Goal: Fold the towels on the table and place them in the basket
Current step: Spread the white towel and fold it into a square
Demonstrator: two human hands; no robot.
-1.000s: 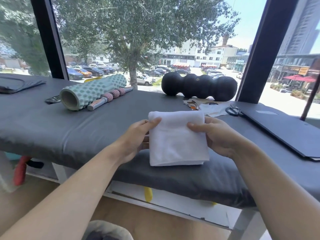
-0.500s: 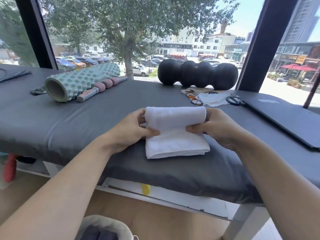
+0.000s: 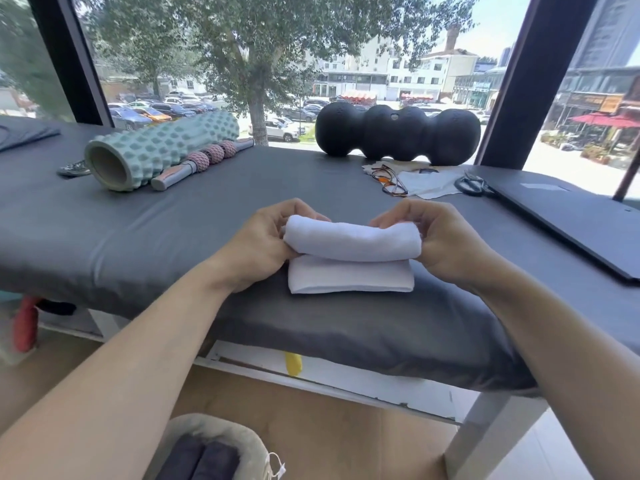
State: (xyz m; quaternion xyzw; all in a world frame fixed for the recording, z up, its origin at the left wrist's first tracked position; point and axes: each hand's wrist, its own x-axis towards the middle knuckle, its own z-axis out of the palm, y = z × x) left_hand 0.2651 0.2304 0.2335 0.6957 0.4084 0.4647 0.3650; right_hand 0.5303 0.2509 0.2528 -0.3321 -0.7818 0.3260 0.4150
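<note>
A white towel point(image 3: 349, 258) lies on the grey table point(image 3: 138, 237) near its front edge, its far half rolled over toward me on top of the near half. My left hand point(image 3: 266, 240) grips the left end of the raised fold with thumb and curled fingers. At the right end, my right hand point(image 3: 440, 237) pinches the same fold. On the floor below stands a beige basket point(image 3: 221, 434), dark folded cloth point(image 3: 201, 462) inside it.
At the back of the table lie a teal foam roller point(image 3: 156, 150), a pink massage stick point(image 3: 201, 162), a black peanut roller point(image 3: 398, 133), glasses point(image 3: 391, 181), scissors point(image 3: 471, 185) and a dark flat board point(image 3: 571, 216). A window runs behind.
Both hands have lifted the towel's far edge and brought it over toward me, so the flat towel now shows a rolled fold on top. The basket has come further into view.
</note>
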